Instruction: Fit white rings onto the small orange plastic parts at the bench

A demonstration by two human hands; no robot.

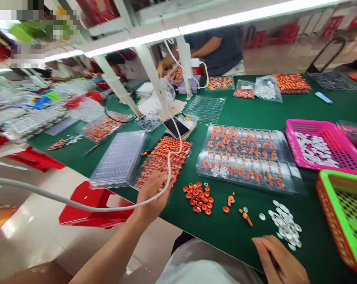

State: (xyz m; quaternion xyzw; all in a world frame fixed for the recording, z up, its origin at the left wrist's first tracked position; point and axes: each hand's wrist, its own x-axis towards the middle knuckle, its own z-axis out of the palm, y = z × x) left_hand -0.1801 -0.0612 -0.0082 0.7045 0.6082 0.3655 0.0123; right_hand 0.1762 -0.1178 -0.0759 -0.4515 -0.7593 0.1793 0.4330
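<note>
My left hand (155, 193) rests at the near end of a tray of small orange pieces (169, 152), its fingers curled down among them; what they grip is hidden. A white cable (107, 208) crosses in front of that hand. My right hand (280, 258) is by the table's front edge with bent fingers and thumb drawn together, contents unseen. Near it lie white discs (286, 225) and a single white disc (261, 216). Between the hands are a pile of orange discs (199, 199), a lone orange disc (226, 209), and two orange curved pieces with yellow ends (231, 200).
Clear moulded sheets holding orange pieces (246, 157) lie behind the piles. A pink basket (299, 163) of white parts and a green basket (329, 177) stand right. Stacked clear trays (116, 157) sit left. White shelf posts (151, 71) rise mid-table; a co-worker (216, 51) works beyond.
</note>
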